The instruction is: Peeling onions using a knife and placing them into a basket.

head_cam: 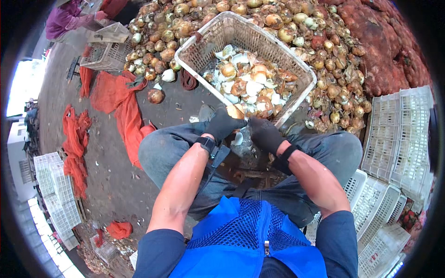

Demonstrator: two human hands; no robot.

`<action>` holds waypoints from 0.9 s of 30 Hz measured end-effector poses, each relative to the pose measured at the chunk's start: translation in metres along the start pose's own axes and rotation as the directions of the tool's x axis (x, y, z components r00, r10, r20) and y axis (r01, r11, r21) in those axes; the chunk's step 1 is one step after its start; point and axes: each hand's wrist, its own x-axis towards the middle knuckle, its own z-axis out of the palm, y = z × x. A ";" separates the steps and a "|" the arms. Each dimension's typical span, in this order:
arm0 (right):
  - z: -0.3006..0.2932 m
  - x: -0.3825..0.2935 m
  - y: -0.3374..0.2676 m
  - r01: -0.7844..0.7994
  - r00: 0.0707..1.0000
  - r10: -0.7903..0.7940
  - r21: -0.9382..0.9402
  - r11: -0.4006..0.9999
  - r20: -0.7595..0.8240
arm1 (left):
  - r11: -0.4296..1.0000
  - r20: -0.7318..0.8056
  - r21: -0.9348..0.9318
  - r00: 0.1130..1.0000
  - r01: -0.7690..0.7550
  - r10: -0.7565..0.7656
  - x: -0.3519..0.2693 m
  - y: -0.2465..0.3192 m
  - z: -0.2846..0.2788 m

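My left hand [222, 124], in a dark glove, is closed around an onion [235, 111] at the near edge of a plastic crate [205, 83]. Close beside it on the right, my right hand [263, 133], also gloved, has its fingers bent at the onion's side; whether it holds a small tool is hidden. The crate stands tilted before my knees and holds onions and pale onion pieces [253, 88]. A piece of white onion layer [237, 139] lies below my hands, between my knees.
Piled onions [333, 69] surround the crate's far and right sides. Red mesh sacks [379, 45] bulge at upper right. White crates [396, 135] stand at right. Red netting [120, 107] and a loose onion [155, 96] lie at left. Another person [69, 21] is at upper left.
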 end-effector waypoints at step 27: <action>-0.083 -0.008 -0.077 0.011 0.960 0.280 1.000 0.002 -0.011 | 0.909 -0.061 0.028 0.907 -0.416 0.417 -0.023 0.069 -0.010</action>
